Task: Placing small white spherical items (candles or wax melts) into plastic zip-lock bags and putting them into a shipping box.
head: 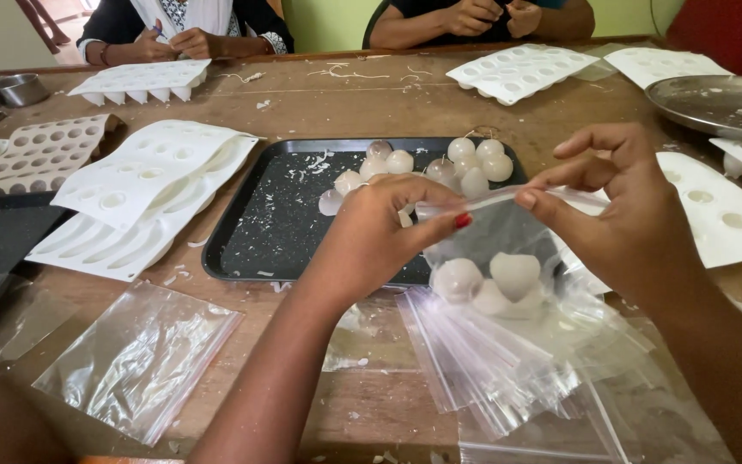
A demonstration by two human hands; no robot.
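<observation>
Here we hold a small clear zip bag (495, 249) up over the near edge of the black tray (255, 249), its mouth stretched level between our two hands so that the white dome-shaped pieces (487, 279) inside hang down and settle at the bottom. Our left hand (380, 236) pinches the left end of the bag's strip between thumb and forefinger, the other fingers curled in; our right hand (620, 206) pinches the right end the same way, with the remaining fingers lifted and spread loosely above. Both grips look tight on the strip, neither hand open. The bag hangs just above a fanned pile of empty clear bags (508, 361) lying at the near edge of the wooden table (362, 107), within easy reach. Behind the bag, more white domes (465, 163) sit clustered at the far right corner of the tray, amid scattered white flakes. White silicone moulds (143, 185) lie stacked along the tray's left side, another empty clear bag (135, 357) rests toward the near left corner of the table, and a round metal plate (723, 103) sits at the far right. Two other people's hands rest at the far edge.
</observation>
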